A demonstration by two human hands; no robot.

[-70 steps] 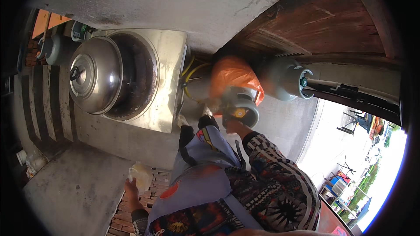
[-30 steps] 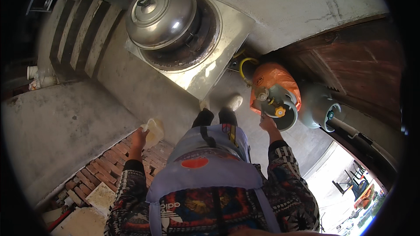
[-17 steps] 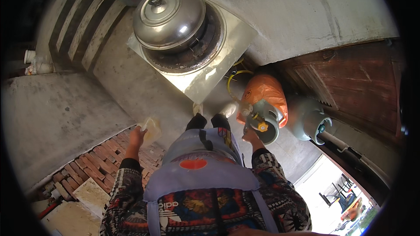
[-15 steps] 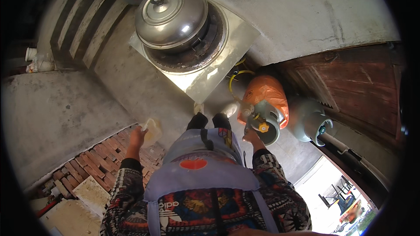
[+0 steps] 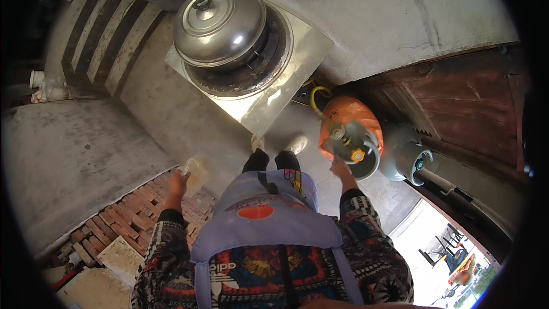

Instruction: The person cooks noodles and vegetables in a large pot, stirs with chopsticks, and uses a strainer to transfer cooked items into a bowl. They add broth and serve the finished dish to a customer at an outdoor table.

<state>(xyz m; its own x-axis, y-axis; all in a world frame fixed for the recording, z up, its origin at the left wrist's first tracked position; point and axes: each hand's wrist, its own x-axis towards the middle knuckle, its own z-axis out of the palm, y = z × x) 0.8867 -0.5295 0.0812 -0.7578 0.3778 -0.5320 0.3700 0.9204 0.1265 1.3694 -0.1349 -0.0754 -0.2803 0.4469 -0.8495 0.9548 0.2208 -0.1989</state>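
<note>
Left hand: at 8 o'clock from the middle of the view, the left hand (image 5: 179,182) was closed around the edge of a pale plastic container (image 5: 196,175), held out from the body, perhaps to keep it clear of the apron (image 5: 260,194).
Right hand: at 4 o'clock, the right hand (image 5: 341,170) was curled nearly closed on the near-left edge of the collar (image 5: 377,161), probably because that rim gave the easiest grip; the fingertips were hidden.
Gas bottle: between 3 and 4 o'clock, the gas bottle (image 5: 359,135) stood on the floor beside the feet, its yellow knob (image 5: 357,155) within the collar. Whether it leaned could not be told.
Orange bag: it (image 5: 353,110) lay around the bottle's body, maybe as a cover.
Yellow hose: at 1 o'clock, it (image 5: 314,98) curved between bottle and stove, presumably why they stood near each other.
Stove: at 11 o'clock, the stove (image 5: 257,113) carried a domed lid (image 5: 220,31), set off-centre over the blackened ring.
Second bottle: at 3 o'clock, it (image 5: 403,149) stood just beyond the first.
Bricks: at 8 o'clock, they (image 5: 128,212) lay packed beyond the left forearm.
</note>
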